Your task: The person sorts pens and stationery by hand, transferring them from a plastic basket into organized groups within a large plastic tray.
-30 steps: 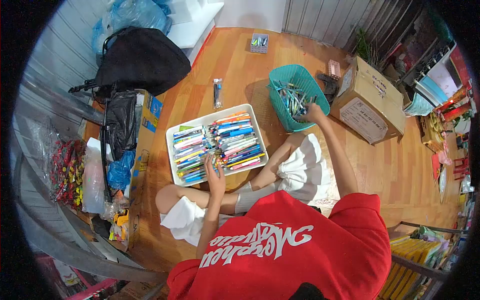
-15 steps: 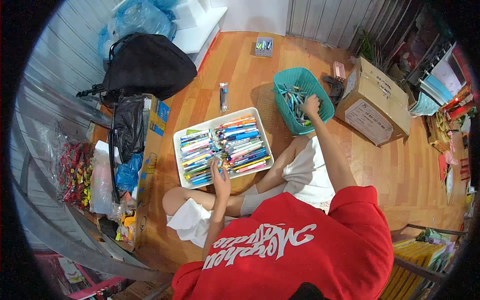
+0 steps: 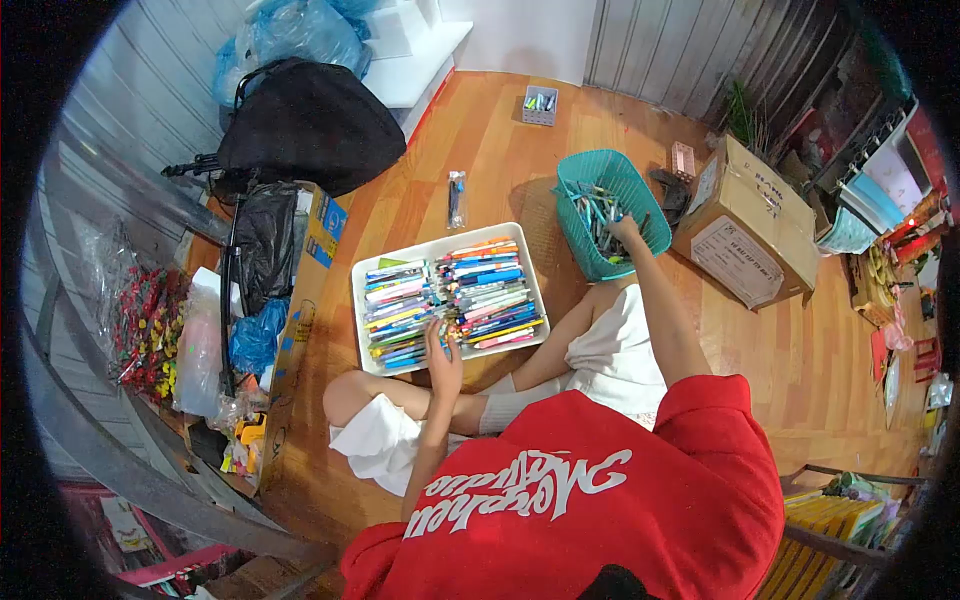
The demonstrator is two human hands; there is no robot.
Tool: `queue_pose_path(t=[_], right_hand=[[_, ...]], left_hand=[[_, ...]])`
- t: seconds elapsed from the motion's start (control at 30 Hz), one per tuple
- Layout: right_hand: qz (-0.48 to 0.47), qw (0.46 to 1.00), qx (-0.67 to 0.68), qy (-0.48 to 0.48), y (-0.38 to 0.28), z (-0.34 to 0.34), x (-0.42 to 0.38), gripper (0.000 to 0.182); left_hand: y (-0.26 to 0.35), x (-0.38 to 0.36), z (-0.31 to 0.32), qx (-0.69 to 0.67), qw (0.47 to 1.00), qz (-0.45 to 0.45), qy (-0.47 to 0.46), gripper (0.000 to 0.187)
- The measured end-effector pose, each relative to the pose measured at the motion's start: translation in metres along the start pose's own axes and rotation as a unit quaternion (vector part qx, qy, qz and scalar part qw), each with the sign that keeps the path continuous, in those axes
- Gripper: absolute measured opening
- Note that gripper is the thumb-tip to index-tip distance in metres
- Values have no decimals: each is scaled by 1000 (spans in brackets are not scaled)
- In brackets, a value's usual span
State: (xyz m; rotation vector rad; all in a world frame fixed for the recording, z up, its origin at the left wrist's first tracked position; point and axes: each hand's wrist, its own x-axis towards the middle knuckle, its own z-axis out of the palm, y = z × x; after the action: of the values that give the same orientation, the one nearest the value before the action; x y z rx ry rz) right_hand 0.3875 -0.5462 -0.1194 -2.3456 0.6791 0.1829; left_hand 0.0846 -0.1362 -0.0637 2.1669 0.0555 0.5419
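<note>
A white tray (image 3: 356, 310) in front of my crossed legs holds two columns of many-coloured pens (image 3: 490, 277), lying side by side. My left hand (image 3: 443, 358) rests at the tray's near side, its fingers stretched out and slightly apart on the pens. To the right stands a teal plastic basket (image 3: 640, 185) with a loose heap of pens (image 3: 598, 208) in it. My right hand (image 3: 625, 230) reaches over its right side into the heap. The fingers there are drawn together among the pens; what they pinch is too small to make out.
A clear packet of pens (image 3: 456, 200) lies beyond the tray. Farther back is a small grey basket (image 3: 540, 105) holding a few items. A cardboard box (image 3: 750, 225) and a pink basket (image 3: 682, 160) stand right of the teal basket. A black bag (image 3: 310, 125) sits at left.
My right hand has moved a little lower and nearer within the teal basket, and its fingers are drawn closer together. My left hand stays on the tray. The view has shifted slightly.
</note>
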Motion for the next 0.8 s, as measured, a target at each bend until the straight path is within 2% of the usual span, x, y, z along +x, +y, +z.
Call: queue_pose_path(t=[0.1, 0.13, 0.23, 0.27, 0.37, 0.4, 0.5, 0.53, 0.63, 0.73, 0.8], right_hand=[[-61, 995, 77, 33, 18, 3, 13, 61], [-93, 992, 82, 7, 48, 24, 63, 57], [-38, 978, 178, -98, 13, -35, 2, 56], [5, 966, 230, -121, -3, -56, -22, 32], [-11, 936, 304, -180, -33, -103, -76, 23], [-42, 920, 334, -199, -35, -110, -79, 20], [-65, 892, 384, -231, -37, -129, -86, 23], [-78, 871, 436, -214, -37, -127, -90, 27], [-131, 921, 312, -195, -30, -132, -83, 32], [-135, 921, 310, -193, -26, -127, -84, 33], [-138, 881, 415, -179, -31, -123, -89, 31]], left_hand=[[-3, 0, -1, 5, 1000, -11, 0, 32], [-2, -1, -2, 1, 1000, -16, 5, 32], [2, -1, -2, -6, 1000, -24, 11, 30], [1, 0, -1, -7, 1000, -22, 11, 29], [1, 1, 1, -14, 1000, -20, 11, 28], [1, 0, 1, -16, 1000, -20, 10, 28], [0, 0, 2, -11, 1000, -20, 10, 28], [0, 0, 2, -6, 1000, -11, 10, 28], [1, 0, 1, -20, 1000, -12, 2, 28], [-1, 0, 1, -19, 1000, -19, 5, 28], [-1, 0, 1, -19, 999, -25, 6, 28]])
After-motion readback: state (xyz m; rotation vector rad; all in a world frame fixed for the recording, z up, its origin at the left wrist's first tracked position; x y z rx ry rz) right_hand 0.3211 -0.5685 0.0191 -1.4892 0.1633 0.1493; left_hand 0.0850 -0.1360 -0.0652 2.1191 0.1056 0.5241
